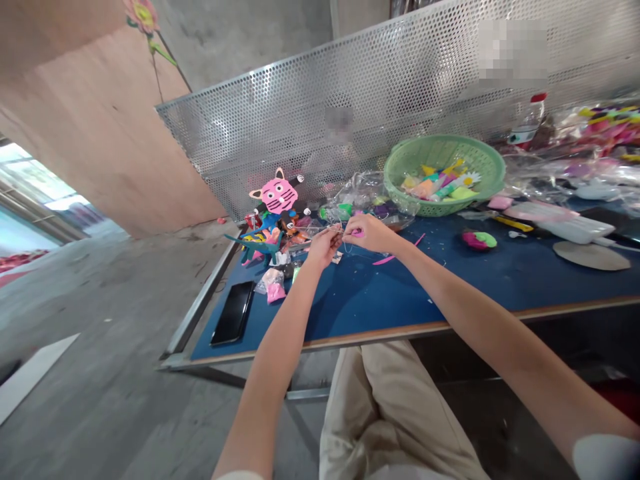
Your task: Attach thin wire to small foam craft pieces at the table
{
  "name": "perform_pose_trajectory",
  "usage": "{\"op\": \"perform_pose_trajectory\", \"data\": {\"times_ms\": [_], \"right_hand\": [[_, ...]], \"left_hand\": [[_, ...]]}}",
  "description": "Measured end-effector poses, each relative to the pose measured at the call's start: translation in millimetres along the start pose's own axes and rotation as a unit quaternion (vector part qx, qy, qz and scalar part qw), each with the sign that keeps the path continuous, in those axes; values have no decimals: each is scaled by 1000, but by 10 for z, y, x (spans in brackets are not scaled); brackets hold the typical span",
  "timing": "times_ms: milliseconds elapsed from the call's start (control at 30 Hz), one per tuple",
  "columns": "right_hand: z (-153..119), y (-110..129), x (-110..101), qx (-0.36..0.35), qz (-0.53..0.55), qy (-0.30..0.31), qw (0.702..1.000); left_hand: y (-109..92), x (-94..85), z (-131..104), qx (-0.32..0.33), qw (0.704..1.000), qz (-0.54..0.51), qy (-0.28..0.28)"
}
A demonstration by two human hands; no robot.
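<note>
Over the blue tabletop, my left hand (325,245) and my right hand (370,233) are close together with their fingers pinched. A pale thin thread or wire (345,248) runs between them and loops below; its exact path is too fine to make out. Under the fingers of my right hand shows a small pink piece (358,234), partly hidden. A narrow pink strip (384,261) lies on the table below my right wrist. Left of my hands stands a pink cat-face figure (281,195) among colourful clay-like pieces (263,243).
A green basket (445,208) with colourful pieces stands behind, right of my hands. A black phone (233,313) and bagged pink clay (275,291) lie at the left. A pink-green lump (479,241), a yellow cutter (513,223) and a bottle (526,127) are rightward. A perforated metal panel (280,100) borders the back.
</note>
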State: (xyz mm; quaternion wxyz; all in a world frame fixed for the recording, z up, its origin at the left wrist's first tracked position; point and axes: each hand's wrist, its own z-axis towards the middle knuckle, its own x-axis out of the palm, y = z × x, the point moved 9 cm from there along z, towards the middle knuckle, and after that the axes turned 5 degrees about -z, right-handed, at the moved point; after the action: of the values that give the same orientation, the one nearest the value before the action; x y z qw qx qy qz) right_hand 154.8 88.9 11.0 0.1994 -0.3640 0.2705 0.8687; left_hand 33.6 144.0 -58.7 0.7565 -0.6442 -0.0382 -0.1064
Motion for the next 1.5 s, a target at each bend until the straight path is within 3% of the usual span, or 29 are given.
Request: {"op": "perform_pose_trajectory", "data": {"times_ms": [200, 467, 667, 867, 1100, 1200, 1333, 1400, 1500], "right_hand": [[-39, 0, 58, -5, -110, -17, 994], [-34, 60, 79, -29, -135, -15, 990], [-37, 30, 71, -23, -142, -19, 989], [-40, 26, 65, -25, -143, -16, 989], [-36, 31, 7, -19, -139, -22, 990], [-33, -9, -7, -4, -135, -21, 991], [-30, -34, 40, -20, -119, -11, 993], [-32, -35, 74, -32, -111, -8, 993], [-34, -41, 94, -32, -111, -9, 993]], "left_hand": [[105, 4, -93, -112, 991, -73, -17], [36, -159, -91, -39, 990, -81, -112], [88, -141, -64, -43, 996, 47, -57], [-77, -44, -59, 67, 975, 210, 22], [-2, -43, -68, 45, 965, 256, 22], [-19, -8, -85, 53, 970, 237, 30], [-141, 52, -99, 109, 966, 228, 51], [-160, 56, -90, 111, 977, 171, 54], [-49, 79, -63, 43, 997, 8, 62]]}}
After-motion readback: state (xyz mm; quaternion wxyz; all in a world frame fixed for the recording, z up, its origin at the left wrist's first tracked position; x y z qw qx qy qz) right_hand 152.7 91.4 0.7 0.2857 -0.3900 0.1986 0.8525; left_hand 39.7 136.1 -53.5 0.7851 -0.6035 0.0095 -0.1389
